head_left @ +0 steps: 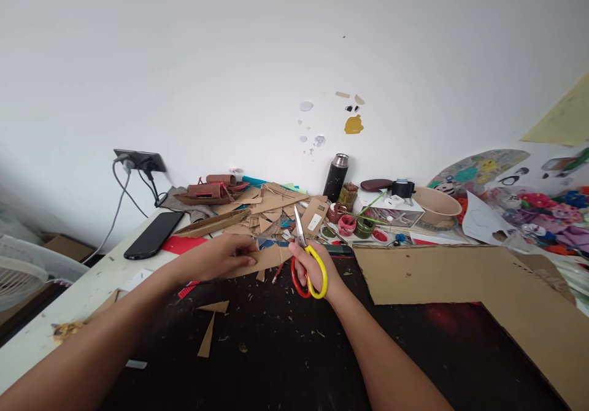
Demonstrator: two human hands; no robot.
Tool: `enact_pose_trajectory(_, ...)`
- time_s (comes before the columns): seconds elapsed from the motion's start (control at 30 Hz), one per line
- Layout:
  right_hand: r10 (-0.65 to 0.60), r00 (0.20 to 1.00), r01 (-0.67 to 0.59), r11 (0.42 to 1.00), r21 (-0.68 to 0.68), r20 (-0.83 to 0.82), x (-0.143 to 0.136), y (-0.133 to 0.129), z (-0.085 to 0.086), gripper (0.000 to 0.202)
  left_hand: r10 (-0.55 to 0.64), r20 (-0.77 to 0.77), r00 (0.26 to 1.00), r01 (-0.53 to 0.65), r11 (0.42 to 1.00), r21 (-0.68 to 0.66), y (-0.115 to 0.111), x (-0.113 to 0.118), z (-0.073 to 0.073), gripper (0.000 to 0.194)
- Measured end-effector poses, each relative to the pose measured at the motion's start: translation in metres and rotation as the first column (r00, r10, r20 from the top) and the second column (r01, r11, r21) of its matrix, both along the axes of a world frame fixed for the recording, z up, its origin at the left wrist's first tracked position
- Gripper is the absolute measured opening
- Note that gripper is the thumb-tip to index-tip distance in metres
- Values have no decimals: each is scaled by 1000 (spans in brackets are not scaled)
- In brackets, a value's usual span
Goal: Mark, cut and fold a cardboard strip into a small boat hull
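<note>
My left hand (224, 256) pinches a narrow strip of brown cardboard (264, 260) from its left end, with thumb and fingers closed on it. The strip reaches across to my right hand (316, 268), whose thumb lies close to its far end; whether they touch I cannot tell. Scissors (319, 283) with one yellow and one red handle loop are gripped in my right hand. Their blades point up and away, seemingly together. Below the strip, thin cardboard scraps (207, 337) lie on the dark work mat (276, 362).
Cardboard offcuts (271, 205) are heaped behind my hands. A large cardboard sheet (427, 276) covers the right side. Paint jars (347, 224), a black flask (335, 178) and a brown model boat (211, 191) stand near the wall. A black phone (154, 235) lies left.
</note>
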State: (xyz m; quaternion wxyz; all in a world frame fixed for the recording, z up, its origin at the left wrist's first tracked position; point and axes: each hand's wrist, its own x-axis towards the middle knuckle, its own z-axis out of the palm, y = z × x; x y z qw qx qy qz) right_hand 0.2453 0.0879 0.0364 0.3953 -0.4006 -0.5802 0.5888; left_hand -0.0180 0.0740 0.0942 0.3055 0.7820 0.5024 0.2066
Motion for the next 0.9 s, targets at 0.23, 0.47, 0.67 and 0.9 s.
enact_pose_trajectory(0.23, -102, 976, 93, 994, 53, 193, 8, 6, -2, 57, 273, 309, 911, -224, 957, -185, 10, -13, -6, 40)
enact_pose_trajectory(0.47, -191, 736, -23, 952, 306, 649, 9, 1, 5, 45, 457, 593, 663, -245, 881, -405, 15, 12, -23, 53)
enact_pose_trajectory(0.67, -119, 637, -157, 948, 279, 762, 8, -4, 12, 41, 484, 660, 574, -257, 872, -416, 15, 21, -38, 52)
enact_pose_trajectory(0.9, -94, 570, -192, 951, 244, 816, 3, -10, 16, 37, 434, 686, 584, -209, 897, -389, 9, 28, -49, 50)
